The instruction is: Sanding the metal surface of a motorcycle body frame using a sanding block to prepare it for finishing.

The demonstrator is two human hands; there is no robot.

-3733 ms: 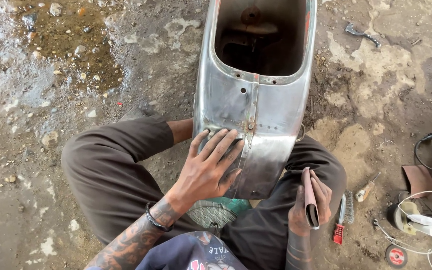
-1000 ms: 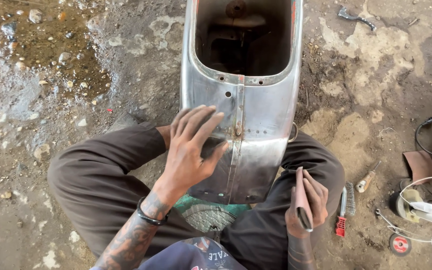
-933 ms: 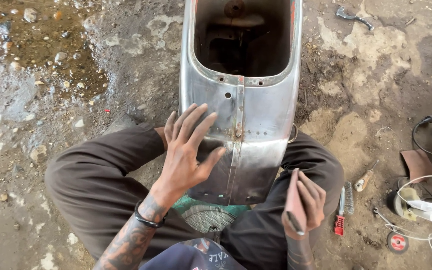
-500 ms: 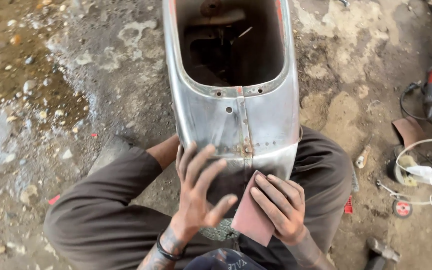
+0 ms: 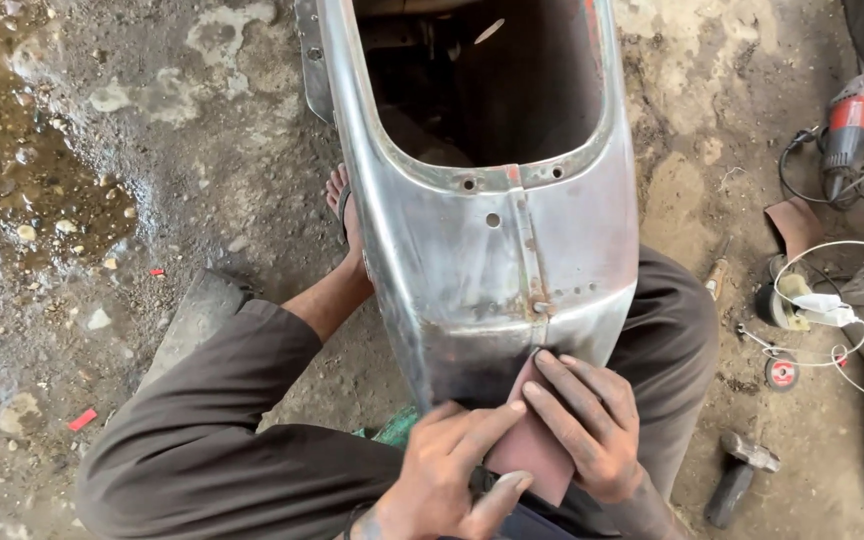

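Note:
A bare, stripped metal scooter body shell [image 5: 482, 250] stands between my knees, its open cavity facing up. My right hand [image 5: 587, 425] presses a reddish-brown sheet of sandpaper [image 5: 530, 450] flat against the shell's lower end, fingers spread over the sheet. My left hand [image 5: 447, 470] lies beside it, fingers touching the sandpaper's left edge and the metal. A vertical seam with rust spots runs down the shell just above my hands.
My bare foot [image 5: 342, 200] rests left of the shell on dirty concrete. A puddle [image 5: 22, 170] lies far left. To the right are a red power tool [image 5: 852, 120], white cable [image 5: 852, 300], grinder discs [image 5: 780, 372] and a hammer [image 5: 737, 480].
My right hand brought the sandpaper from beside my knee onto the shell's lower end. My left hand slid down off the metal to meet it. The camera moved closer.

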